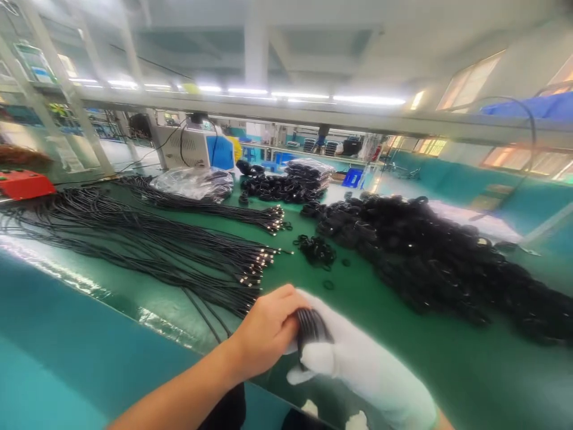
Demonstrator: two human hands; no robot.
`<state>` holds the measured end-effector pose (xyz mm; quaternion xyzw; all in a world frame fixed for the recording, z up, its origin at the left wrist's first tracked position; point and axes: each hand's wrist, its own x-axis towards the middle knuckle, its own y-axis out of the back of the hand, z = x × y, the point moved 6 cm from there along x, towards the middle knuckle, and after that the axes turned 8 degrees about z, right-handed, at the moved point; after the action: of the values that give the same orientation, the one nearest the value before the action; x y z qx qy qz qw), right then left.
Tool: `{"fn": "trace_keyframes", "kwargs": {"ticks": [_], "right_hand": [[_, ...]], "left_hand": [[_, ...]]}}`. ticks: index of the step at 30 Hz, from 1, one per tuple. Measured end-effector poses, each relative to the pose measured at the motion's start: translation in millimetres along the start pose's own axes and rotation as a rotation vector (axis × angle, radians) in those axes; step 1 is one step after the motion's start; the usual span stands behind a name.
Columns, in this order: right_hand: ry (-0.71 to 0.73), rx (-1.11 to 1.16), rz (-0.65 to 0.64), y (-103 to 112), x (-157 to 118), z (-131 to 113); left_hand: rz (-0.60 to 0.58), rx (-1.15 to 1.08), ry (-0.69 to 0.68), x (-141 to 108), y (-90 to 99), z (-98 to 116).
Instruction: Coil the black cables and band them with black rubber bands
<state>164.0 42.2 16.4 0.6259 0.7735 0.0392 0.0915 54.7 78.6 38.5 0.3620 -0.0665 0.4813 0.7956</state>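
Note:
A coiled black cable [312,327] is held between both hands just above the near edge of the green table. My left hand [271,328], bare, has its fingers closed on the coil's left and upper side. My right hand [333,349], in a white glove, wraps round the same coil from the right, thumb across its front. To the left lie long straight black cables [179,239], their metal-tipped ends pointing toward my hands. A small heap of black rings [317,251] sits beyond the hands, with a loose ring [329,285] nearer.
A large pile of coiled black cables [416,251] covers the right side of the green table [286,269]. Further back are another coil pile [282,188], a clear plastic bag [192,182] and a white-and-blue machine [197,149]. A red box [27,184] stands far left.

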Motion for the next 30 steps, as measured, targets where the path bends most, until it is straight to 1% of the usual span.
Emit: {"fn": "trace_keyframes", "kwargs": {"ticks": [2, 5, 7, 9, 11, 14, 16, 18, 20, 23, 26, 30], "right_hand": [[-0.001, 0.076, -0.066, -5.1, 8.6, 5.9], [0.016, 0.190, -0.054, -5.6, 17.7, 10.1], [-0.036, 0.291, -0.082, -6.0, 20.8, 14.0], [-0.113, 0.449, -0.184, -8.3, 21.9, 18.2], [-0.147, 0.598, -0.277, -8.4, 23.4, 22.3], [-0.166, 0.714, -0.346, -7.2, 28.4, 33.1], [-0.172, 0.728, -0.329, -6.7, 32.6, 41.5], [-0.161, 0.715, -0.277, -5.7, 36.2, 46.8], [-0.131, 0.684, -0.225, -4.1, 38.1, 47.7], [-0.084, 0.648, -0.193, -2.4, 38.1, 44.5], [-0.073, 0.636, -0.189, -2.5, 37.3, 43.4], [-0.098, 0.629, -0.178, -3.2, 36.3, 45.3]], "left_hand": [[-0.003, -0.010, 0.017, 0.5, -2.0, -1.3], [0.006, 0.006, 0.065, 3.3, -4.0, -2.3], [0.010, 0.023, 0.119, 6.5, -4.2, -4.8], [0.011, 0.019, 0.197, 9.7, -3.5, -9.5], [-0.004, -0.035, 0.301, 11.8, -4.0, -16.7], [-0.030, -0.107, 0.424, 14.1, -7.9, -26.7], [0.001, -0.018, 0.421, 17.0, -8.1, -30.1], [0.055, 0.106, 0.395, 20.1, -7.1, -31.6], [0.088, 0.148, 0.408, 21.7, -7.8, -33.6], [0.090, 0.133, 0.457, 22.6, -10.8, -37.0], [0.087, 0.207, 0.447, 24.4, -12.2, -38.2], [0.069, 0.260, 0.435, 25.2, -12.9, -41.2]]}}
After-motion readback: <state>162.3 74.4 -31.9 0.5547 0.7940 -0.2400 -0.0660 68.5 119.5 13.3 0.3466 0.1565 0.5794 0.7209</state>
